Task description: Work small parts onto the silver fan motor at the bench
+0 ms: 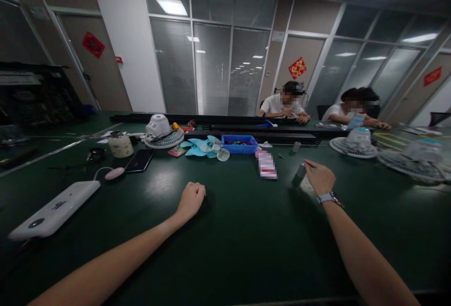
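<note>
My left hand (191, 199) rests on the dark green table (232, 231) as a loose fist, holding nothing. My right hand (319, 176), with a watch on its wrist, reaches forward and its fingertips grip a small grey cylinder (299, 174) standing on the table. A blurred pink-and-white card (267, 164) lies just left of the cylinder. Further back lie light-blue fan blades (204, 147) and a blue bin (240, 144) of small parts.
A white power bank (52, 210) with a cable and pink mouse-like item (114, 173) lies at left, near a phone (140, 160), a jar (120, 145) and a white fan motor on a grille (163, 132). More fan grilles (353, 147) sit at right. Two people sit across the table.
</note>
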Action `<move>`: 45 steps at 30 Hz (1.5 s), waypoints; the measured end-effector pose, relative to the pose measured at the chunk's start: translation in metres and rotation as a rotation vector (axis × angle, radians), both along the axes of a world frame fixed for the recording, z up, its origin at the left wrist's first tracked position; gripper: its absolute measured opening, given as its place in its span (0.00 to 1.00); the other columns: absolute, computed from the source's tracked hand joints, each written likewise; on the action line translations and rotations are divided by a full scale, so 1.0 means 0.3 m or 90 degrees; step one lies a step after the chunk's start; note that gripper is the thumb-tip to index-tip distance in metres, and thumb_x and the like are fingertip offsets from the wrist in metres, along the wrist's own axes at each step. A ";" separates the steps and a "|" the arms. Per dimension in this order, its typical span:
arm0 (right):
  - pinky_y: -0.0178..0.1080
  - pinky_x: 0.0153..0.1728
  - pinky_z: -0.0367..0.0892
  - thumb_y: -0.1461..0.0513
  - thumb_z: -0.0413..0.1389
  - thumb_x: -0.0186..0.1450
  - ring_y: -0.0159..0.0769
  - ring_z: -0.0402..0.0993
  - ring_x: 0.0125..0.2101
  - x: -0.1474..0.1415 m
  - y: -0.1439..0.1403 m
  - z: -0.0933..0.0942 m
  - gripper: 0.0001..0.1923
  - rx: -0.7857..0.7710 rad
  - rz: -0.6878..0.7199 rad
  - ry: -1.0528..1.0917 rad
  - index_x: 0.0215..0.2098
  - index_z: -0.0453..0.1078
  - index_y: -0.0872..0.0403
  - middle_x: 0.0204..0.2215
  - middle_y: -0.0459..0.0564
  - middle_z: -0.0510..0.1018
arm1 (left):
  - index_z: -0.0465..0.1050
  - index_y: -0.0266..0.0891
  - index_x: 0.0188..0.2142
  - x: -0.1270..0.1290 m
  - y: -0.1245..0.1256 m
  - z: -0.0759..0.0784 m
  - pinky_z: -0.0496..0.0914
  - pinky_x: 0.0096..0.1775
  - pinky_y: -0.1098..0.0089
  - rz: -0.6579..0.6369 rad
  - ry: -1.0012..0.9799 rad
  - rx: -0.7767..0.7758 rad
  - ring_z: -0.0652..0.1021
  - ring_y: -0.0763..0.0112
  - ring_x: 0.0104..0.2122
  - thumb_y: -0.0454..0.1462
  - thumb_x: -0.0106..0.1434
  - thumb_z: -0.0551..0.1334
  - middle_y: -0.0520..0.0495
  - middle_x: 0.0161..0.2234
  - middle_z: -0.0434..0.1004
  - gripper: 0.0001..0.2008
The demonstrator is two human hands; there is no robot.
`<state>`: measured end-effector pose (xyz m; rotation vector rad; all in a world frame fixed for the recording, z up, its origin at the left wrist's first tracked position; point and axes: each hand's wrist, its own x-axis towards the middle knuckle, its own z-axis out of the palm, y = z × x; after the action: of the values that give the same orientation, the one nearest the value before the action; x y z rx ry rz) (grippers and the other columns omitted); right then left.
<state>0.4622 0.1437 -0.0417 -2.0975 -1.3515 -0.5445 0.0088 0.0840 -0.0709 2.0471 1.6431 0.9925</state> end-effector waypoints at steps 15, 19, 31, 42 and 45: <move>0.42 0.33 0.65 0.54 0.49 0.66 0.46 0.76 0.35 0.010 0.042 -0.033 0.20 0.052 0.028 0.079 0.48 0.77 0.49 0.37 0.56 0.82 | 0.65 0.41 0.19 -0.004 0.008 -0.018 0.63 0.39 0.64 -0.036 0.011 0.013 0.70 0.61 0.35 0.39 0.62 0.46 0.47 0.26 0.73 0.18; 0.43 0.38 0.68 0.51 0.53 0.63 0.45 0.77 0.38 0.013 0.050 -0.056 0.22 0.075 0.064 0.197 0.50 0.75 0.50 0.39 0.55 0.82 | 0.65 0.41 0.19 -0.002 0.008 -0.016 0.63 0.39 0.64 -0.040 0.015 0.007 0.71 0.61 0.35 0.39 0.62 0.46 0.47 0.26 0.73 0.18; 0.48 0.40 0.71 0.57 0.68 0.45 0.48 0.79 0.36 0.066 0.109 -0.133 0.25 0.125 0.069 0.523 0.39 0.75 0.60 0.33 0.60 0.82 | 0.63 0.41 0.19 0.000 0.010 -0.018 0.62 0.40 0.64 -0.045 0.029 0.011 0.70 0.61 0.35 0.39 0.62 0.45 0.47 0.26 0.72 0.18; 0.48 0.46 0.73 0.54 0.69 0.45 0.45 0.79 0.40 -0.368 0.021 -0.063 0.27 0.091 0.479 0.636 0.40 0.72 0.57 0.40 0.58 0.82 | 0.65 0.42 0.19 0.001 0.002 -0.010 0.64 0.40 0.64 -0.043 0.008 0.013 0.71 0.61 0.36 0.39 0.61 0.45 0.46 0.27 0.74 0.17; 0.49 0.51 0.70 0.56 0.68 0.50 0.42 0.78 0.43 -0.595 -0.090 -0.052 0.24 -0.038 0.632 0.615 0.43 0.72 0.56 0.42 0.56 0.81 | 0.65 0.42 0.19 0.002 -0.008 -0.002 0.65 0.41 0.64 -0.034 -0.026 0.022 0.71 0.61 0.37 0.39 0.61 0.45 0.46 0.27 0.75 0.17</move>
<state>0.2838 0.1167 -0.0574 -1.1311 -1.5006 0.8149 0.0093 0.0817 -0.0713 2.0670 1.5538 1.0442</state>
